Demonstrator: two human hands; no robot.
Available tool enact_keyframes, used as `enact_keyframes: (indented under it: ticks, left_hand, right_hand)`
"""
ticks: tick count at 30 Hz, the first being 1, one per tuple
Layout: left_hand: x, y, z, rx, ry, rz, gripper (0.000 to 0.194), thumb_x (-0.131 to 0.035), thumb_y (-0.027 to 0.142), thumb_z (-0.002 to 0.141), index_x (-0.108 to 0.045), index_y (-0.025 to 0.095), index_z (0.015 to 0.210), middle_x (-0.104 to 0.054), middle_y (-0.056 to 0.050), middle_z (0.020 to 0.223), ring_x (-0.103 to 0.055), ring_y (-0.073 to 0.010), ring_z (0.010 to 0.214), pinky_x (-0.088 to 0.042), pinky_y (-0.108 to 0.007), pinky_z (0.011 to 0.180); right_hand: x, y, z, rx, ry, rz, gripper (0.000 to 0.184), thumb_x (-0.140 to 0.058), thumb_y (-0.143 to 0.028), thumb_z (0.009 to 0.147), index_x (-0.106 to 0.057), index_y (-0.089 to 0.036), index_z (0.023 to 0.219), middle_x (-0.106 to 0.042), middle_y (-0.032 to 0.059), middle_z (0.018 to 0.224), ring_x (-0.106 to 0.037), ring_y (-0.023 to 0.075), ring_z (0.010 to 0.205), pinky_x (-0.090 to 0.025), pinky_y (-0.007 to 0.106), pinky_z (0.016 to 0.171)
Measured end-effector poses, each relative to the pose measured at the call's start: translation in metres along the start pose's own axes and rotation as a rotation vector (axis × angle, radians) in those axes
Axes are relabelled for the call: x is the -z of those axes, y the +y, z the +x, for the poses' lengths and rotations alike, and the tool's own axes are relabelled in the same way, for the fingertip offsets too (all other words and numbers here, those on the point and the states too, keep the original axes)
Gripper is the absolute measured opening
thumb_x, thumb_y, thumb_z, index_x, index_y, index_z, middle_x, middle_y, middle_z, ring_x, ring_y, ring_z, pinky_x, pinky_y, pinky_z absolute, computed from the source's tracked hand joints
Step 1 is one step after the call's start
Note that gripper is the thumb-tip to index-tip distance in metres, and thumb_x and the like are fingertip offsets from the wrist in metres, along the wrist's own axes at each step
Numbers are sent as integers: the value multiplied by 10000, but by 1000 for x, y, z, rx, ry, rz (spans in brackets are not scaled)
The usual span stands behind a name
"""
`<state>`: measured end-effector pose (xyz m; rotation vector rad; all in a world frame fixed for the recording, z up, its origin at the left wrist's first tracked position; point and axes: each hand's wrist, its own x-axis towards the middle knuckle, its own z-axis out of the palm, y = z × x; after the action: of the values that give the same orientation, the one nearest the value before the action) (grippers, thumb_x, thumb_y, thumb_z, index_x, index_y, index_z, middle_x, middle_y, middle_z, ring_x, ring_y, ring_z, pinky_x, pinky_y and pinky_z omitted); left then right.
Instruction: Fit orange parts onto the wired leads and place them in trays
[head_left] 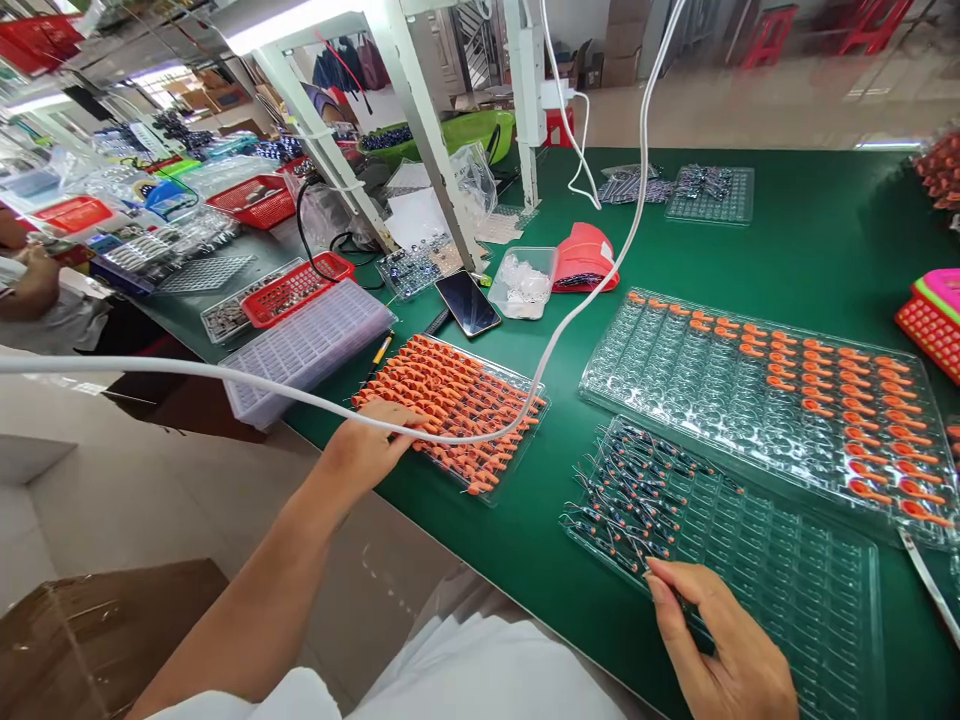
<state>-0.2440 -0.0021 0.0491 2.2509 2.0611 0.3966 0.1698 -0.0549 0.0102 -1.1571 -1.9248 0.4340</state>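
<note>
Two bare hands are at two trays on the green table [517, 540]; the left hand [364, 445] reaches over the near side of the left tray [537, 428], with thumb and forefinger close together at the orange parts [442, 395]; I cannot tell if one part is grasped between them; the right hand [724, 640] is at the near edge of the right tray [787, 570], its thumb and forefinger tips almost meeting beside the dark parts [637, 490]; here also I cannot say surely whether one is pinched.

The dark parts lie heaped at the left end of their tray, their thin ends crossing; so I think it is better to take only one, by its body, and to free it gently without pulling its neighbours; the orange parts lie in tight rows, therefore a light pinch and a straight lift should suit them; the white cable [150, 366] crosses the view before the left tray; care is advisable that no finger catches it.
</note>
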Motion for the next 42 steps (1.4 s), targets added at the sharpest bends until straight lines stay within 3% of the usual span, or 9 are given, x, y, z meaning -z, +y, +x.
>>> enact_keyframes:
  ticks: [5, 10, 15, 18, 21, 24, 28, 34, 42]
  left_hand:
    - [5, -4, 5, 42, -20, -2, 249, -572, 395, 887, -732, 212, 942, -723, -74, 1031, -627, -279, 1025, -488, -379, 953]
    - [8, 35, 32, -105, -20, -46, 394, -521, 497, 905, -720, 167, 986, -720, -113, 1031, -635, -303, 1027, -482, -412, 967]
    - [-9, 116, 87, -553, -88, -171, 279, -497, 338, 956, -694, 176, 1070, -689, -105, 1071, -633, -253, 1021, -496, -360, 905]
    - [-31, 178, 130, -750, -151, -206, 223, -523, 260, 946, -691, 166, 1056, -685, -101, 1032, -631, -239, 970, -497, -355, 868]
    - [-58, 240, 176, -749, -239, -205, 210, -556, 235, 932, -672, 163, 1092, -675, -92, 1080, -614, -235, 1028, -479, -361, 918]
    - [-86, 295, 213, -725, -237, -193, 232, -555, 236, 934, -650, 160, 1131, -658, -95, 1127, -595, -242, 1081, -472, -360, 933]
    - [-112, 343, 242, -661, -289, -149, 196, -553, 254, 937, -657, 156, 1071, -654, -95, 1112, -607, -242, 1051, -491, -376, 900]
    - [-129, 370, 258, -501, -441, -56, 239, -605, 348, 936, -636, 124, 1012, -653, -68, 997, -639, -195, 901, -546, -387, 817]
    - [-134, 373, 248, -412, -437, -115, 224, -589, 333, 946, -634, 134, 1039, -632, -84, 1100, -617, -214, 994, -533, -409, 868]
  right_hand:
    - [-3, 2, -3, 1, 14, 46, 171, -589, -122, 901, -644, -182, 1051, -692, 59, 918, -669, 169, 818, -531, 292, 745]
    - [1, -3, -3, 19, 43, 84, 231, -594, -45, 875, -630, -169, 1067, -683, 62, 897, -646, 167, 815, -522, 308, 733]
    - [22, -8, -8, 35, 0, 87, 329, -576, -20, 875, -608, -176, 1163, -684, 65, 893, -636, 171, 775, -512, 322, 670]
    - [28, -3, -18, 5, 63, 26, 332, -575, -17, 876, -611, -174, 1166, -681, 55, 852, -632, 160, 733, -511, 301, 632]
    - [22, 4, -26, 2, 182, -22, 322, -583, -20, 870, -617, -174, 1151, -670, 39, 786, -618, 148, 668, -506, 289, 599]
    - [14, 9, -30, 11, 250, -48, 316, -595, -24, 862, -614, -176, 1138, -665, 33, 763, -605, 147, 644, -505, 298, 602]
    - [12, 11, -31, -7, 255, -65, 307, -593, -29, 865, -608, -176, 1134, -664, 38, 772, -599, 153, 653, -502, 311, 614]
    - [13, 9, -33, -21, 232, -29, 318, -592, -28, 866, -598, -179, 1146, -670, 45, 796, -594, 159, 671, -488, 320, 624]
    - [12, 10, -33, -69, 234, -19, 271, -577, -53, 887, -608, -192, 1117, -678, 43, 817, -605, 159, 689, -494, 317, 643]
